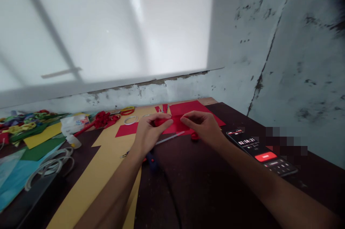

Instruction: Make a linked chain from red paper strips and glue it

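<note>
Both arms reach forward, left hand [148, 130] and right hand [203, 126] close together, fingers pinched.

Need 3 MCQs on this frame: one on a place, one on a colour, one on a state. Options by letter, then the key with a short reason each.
1. Where does the phone lie?
A. On the dark table to the right of the right hand
B. On the yellow paper at the left
C. On the window ledge

2. What colour is the small paper piece held in the left hand?
A. Green
B. Red
C. Blue

3. What state is the phone's screen in?
A. Dark, switched off
B. Face down
C. Lit, showing a running time readout and a red button

Key:
1 A: it rests on the dark table, beyond the right hand.
2 B: the piece pinched in the left fingers is red, like the red sheet beneath.
3 C: digits and a red button glow on the screen.
</note>
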Demonstrator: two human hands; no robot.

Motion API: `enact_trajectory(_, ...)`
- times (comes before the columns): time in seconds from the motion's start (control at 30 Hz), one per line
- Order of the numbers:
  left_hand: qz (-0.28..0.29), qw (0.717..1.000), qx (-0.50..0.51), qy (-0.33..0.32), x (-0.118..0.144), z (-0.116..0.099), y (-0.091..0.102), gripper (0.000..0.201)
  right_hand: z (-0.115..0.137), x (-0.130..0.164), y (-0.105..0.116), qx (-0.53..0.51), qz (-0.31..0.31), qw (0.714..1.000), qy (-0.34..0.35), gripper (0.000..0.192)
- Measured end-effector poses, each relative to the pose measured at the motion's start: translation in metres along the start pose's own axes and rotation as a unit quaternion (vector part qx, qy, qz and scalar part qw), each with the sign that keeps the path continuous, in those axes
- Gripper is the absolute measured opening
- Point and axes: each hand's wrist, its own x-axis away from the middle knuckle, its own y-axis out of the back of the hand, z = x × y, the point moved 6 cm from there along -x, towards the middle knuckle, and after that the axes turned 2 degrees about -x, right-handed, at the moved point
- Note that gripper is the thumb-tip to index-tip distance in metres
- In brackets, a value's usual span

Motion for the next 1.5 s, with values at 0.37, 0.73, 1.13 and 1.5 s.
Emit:
enact_trajectory(0.37,-0.002,0.998,-0.038,-0.059,0.007,-0.015,-0.004,0.02,0.007,0.003,0.002,-0.039,-0.035,0.998,-0.021,0.045)
enact_trajectory(0.73,-0.023,0.994,-0.071,-0.086,0.01,-0.017,-0.005,0.02,-0.004,0.002,0.0,-0.069,-0.034,0.996,-0.046,0.03)
enact_trajectory(1.13,-0.04,0.993,-0.079,-0.074,0.01,-0.018,-0.003,0.015,-0.008,0.002,0.001,-0.081,-0.041,0.994,-0.062,0.029)
enact_trajectory(1.5,-0.031,0.999,-0.036,-0.005,0.008,-0.007,-0.003,0.021,-0.007,0.002,0.001,-0.065,-0.024,0.996,-0.062,0.03)
